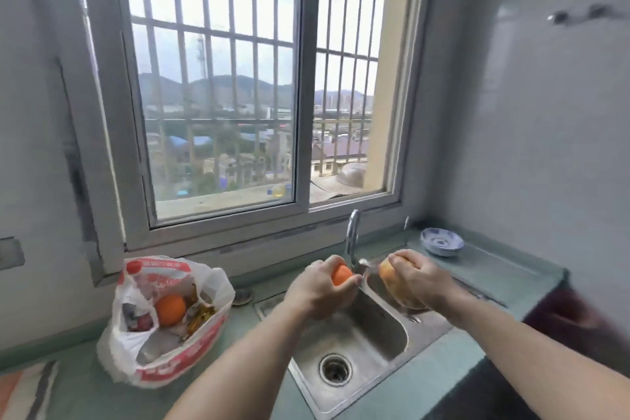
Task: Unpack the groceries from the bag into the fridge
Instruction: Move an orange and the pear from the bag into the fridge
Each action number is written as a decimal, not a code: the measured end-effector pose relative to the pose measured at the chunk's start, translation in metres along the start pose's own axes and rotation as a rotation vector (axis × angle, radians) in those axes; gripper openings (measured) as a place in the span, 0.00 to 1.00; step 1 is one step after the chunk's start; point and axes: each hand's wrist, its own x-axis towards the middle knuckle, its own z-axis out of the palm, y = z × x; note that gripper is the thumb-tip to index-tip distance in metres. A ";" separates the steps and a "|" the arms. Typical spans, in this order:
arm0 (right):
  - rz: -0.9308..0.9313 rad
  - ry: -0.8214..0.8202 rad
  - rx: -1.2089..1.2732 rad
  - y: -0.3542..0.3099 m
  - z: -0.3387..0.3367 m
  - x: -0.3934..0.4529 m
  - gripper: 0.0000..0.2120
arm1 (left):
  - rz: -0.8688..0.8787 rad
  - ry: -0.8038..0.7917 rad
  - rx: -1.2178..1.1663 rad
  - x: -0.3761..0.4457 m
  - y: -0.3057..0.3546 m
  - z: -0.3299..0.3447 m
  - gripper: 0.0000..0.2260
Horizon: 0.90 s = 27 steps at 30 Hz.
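Observation:
My left hand (322, 286) grips a small orange fruit (341, 274) over the steel sink (381, 365), close to the tap spout. My right hand (417, 278) holds a larger yellow-orange round fruit (395, 286) over the sink's right side. A white and red plastic grocery bag (160, 320) stands open on the green counter to the left. Inside it lie an orange (170, 309), something reddish and some wrapped items. No fridge is in view.
A chrome tap (353, 235) rises behind the sink below a barred window. A stack of blue-and-white dishes (441, 242) sits on the counter at the back right. A small drain plug (242, 297) lies between bag and sink. A striped cloth (25, 392) shows at bottom left.

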 end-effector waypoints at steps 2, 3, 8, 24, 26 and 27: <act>0.036 0.086 0.002 0.017 -0.050 -0.030 0.12 | 0.092 -0.025 0.002 0.000 0.049 0.021 0.20; 0.059 0.132 0.020 0.028 -0.075 -0.048 0.13 | 0.138 -0.042 0.008 -0.003 0.077 0.034 0.21; 0.222 0.412 0.132 0.084 -0.212 -0.167 0.08 | 0.380 -0.166 -0.034 -0.043 0.234 0.110 0.18; 0.502 1.354 0.356 0.196 -0.487 -0.531 0.09 | 1.080 -0.647 -0.337 -0.234 0.638 0.334 0.17; 0.509 1.455 0.337 0.209 -0.503 -0.551 0.08 | 1.119 -0.700 -0.383 -0.246 0.668 0.363 0.15; 0.514 1.507 0.327 0.216 -0.512 -0.558 0.07 | 1.137 -0.724 -0.403 -0.250 0.683 0.378 0.14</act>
